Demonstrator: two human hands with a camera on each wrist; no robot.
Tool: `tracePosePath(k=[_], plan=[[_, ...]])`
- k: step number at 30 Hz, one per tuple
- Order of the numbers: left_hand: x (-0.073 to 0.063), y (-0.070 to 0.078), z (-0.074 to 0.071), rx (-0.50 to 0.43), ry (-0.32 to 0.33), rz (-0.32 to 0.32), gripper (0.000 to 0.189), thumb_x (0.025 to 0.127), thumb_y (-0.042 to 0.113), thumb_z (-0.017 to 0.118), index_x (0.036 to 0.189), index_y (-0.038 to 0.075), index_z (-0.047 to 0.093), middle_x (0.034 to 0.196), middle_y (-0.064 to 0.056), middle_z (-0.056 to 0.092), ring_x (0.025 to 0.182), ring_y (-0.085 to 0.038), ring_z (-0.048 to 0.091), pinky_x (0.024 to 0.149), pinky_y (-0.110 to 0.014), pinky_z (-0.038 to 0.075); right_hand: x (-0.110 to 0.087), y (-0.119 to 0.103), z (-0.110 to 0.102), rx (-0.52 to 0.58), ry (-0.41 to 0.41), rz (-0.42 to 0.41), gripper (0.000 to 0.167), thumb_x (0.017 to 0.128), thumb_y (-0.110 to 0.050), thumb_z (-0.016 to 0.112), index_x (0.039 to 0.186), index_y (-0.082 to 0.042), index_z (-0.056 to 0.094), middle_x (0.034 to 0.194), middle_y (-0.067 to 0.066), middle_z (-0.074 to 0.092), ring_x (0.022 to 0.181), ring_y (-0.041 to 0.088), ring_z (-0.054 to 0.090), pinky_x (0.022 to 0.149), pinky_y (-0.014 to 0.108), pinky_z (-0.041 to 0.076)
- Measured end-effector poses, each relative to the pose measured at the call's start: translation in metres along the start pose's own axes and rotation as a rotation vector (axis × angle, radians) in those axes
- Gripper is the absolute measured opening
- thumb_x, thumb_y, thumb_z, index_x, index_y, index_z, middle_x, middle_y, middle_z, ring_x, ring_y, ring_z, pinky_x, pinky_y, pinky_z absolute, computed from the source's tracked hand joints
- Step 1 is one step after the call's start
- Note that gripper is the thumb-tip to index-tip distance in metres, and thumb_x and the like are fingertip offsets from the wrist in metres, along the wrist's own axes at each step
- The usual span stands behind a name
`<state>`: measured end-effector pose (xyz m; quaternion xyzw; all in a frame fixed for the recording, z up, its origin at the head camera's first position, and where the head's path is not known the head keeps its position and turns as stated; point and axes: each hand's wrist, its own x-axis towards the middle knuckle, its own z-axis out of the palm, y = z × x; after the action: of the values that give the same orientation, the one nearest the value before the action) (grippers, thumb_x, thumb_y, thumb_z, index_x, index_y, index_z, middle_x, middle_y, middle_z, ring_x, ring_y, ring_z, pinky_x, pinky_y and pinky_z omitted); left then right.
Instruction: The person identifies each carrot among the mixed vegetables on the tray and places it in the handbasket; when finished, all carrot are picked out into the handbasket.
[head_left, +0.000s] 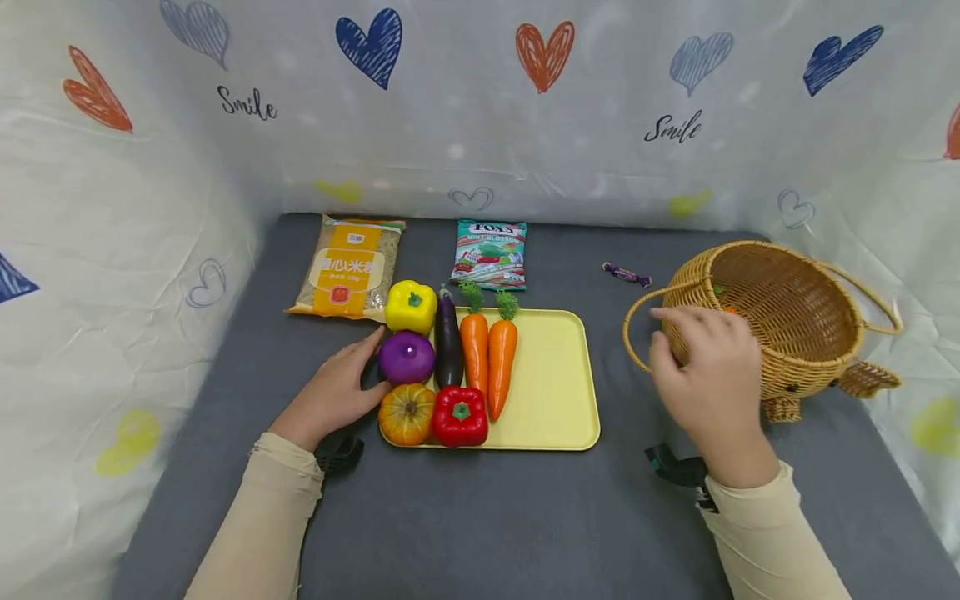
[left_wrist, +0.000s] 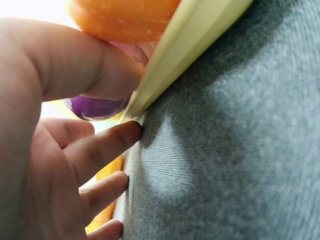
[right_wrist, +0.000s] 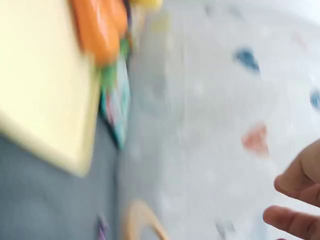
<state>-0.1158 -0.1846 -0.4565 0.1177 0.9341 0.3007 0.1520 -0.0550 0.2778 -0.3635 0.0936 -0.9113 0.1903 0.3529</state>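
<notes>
My left hand (head_left: 337,385) is at the left edge of a yellow tray (head_left: 551,379). In the left wrist view its thumb (left_wrist: 95,70) reaches the tray's rim, while the other fingers spread loosely by the table. Closest to it is a purple onion (head_left: 407,357), between a yellow bell pepper (head_left: 411,307) and a small orange pumpkin (head_left: 407,415). Beside these lie a red bell pepper (head_left: 460,417), an eggplant (head_left: 449,346) and two carrots (head_left: 502,367). My right hand (head_left: 708,375) hovers by a wicker basket (head_left: 806,367), thumb and fingertips apart, with nothing visible between them.
Inside the basket, something orange and green peeks out near its left wall. A wrapped candy (head_left: 627,274) lies left of the basket. Behind the tray are a teal candy bag (head_left: 490,254) and a yellow bag of grain (head_left: 349,268). A patterned curtain (head_left: 465,125) encloses the table.
</notes>
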Motion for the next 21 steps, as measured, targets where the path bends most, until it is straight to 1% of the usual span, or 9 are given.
tracePosePath(k=[2,6,9,12,14,17,21], plan=[[0.000,-0.001,0.000,0.000,0.002,0.004,0.094,0.098,0.037,0.074,0.172,0.015,0.021,0.167,-0.024,0.036,0.150,-0.049,0.036,0.116,-0.073,0.032,-0.005,-0.016,0.016,0.032,-0.080,-0.058,0.027,0.095,-0.019,0.064,0.111,-0.007,0.082,0.113,0.017,0.076,0.103,0.049,0.063,0.083,0.068,0.048],[-0.001,-0.003,0.001,-0.009,0.005,0.013,0.093,0.098,0.037,0.073,0.172,0.014,0.021,0.167,-0.024,0.036,0.150,-0.048,0.036,0.116,-0.072,0.032,-0.016,-0.044,0.045,0.051,-0.279,-0.159,0.026,0.095,-0.020,0.068,0.116,-0.010,0.080,0.116,0.012,0.074,0.106,0.041,0.063,0.084,0.061,0.051],[-0.001,-0.003,0.002,-0.011,0.006,0.015,0.093,0.099,0.038,0.073,0.172,0.015,0.021,0.167,-0.024,0.036,0.150,-0.048,0.036,0.117,-0.072,0.032,-0.024,-0.059,0.064,0.045,-0.420,-0.219,0.029,0.095,-0.021,0.072,0.122,-0.013,0.078,0.122,0.009,0.073,0.109,0.036,0.063,0.084,0.057,0.053],[-0.001,-0.003,0.002,-0.010,0.010,0.017,0.093,0.099,0.037,0.073,0.172,0.015,0.022,0.167,-0.024,0.037,0.149,-0.047,0.037,0.117,-0.071,0.032,-0.030,-0.069,0.078,0.027,-0.535,-0.263,0.035,0.095,-0.022,0.073,0.128,-0.014,0.076,0.132,0.009,0.070,0.115,0.035,0.062,0.089,0.055,0.054],[0.000,-0.002,0.002,-0.009,0.013,0.016,0.093,0.098,0.036,0.074,0.172,0.015,0.022,0.167,-0.023,0.037,0.149,-0.047,0.037,0.118,-0.070,0.032,-0.034,-0.073,0.086,0.011,-0.594,-0.282,0.038,0.095,-0.022,0.073,0.132,-0.014,0.074,0.138,0.009,0.067,0.118,0.035,0.061,0.094,0.054,0.054],[-0.001,-0.001,0.002,-0.009,0.017,0.020,0.093,0.098,0.035,0.074,0.172,0.014,0.022,0.166,-0.024,0.038,0.149,-0.048,0.037,0.117,-0.071,0.032,-0.037,-0.078,0.093,0.006,-0.657,-0.287,0.040,0.095,-0.020,0.072,0.135,-0.015,0.073,0.144,0.009,0.064,0.121,0.035,0.059,0.096,0.053,0.053],[0.000,0.000,0.001,-0.004,0.018,0.017,0.093,0.098,0.035,0.074,0.172,0.014,0.023,0.166,-0.024,0.038,0.149,-0.048,0.038,0.117,-0.071,0.033,-0.040,-0.080,0.099,0.012,-0.699,-0.272,0.044,0.095,-0.018,0.071,0.139,-0.017,0.072,0.148,0.009,0.061,0.124,0.034,0.058,0.097,0.052,0.052]])
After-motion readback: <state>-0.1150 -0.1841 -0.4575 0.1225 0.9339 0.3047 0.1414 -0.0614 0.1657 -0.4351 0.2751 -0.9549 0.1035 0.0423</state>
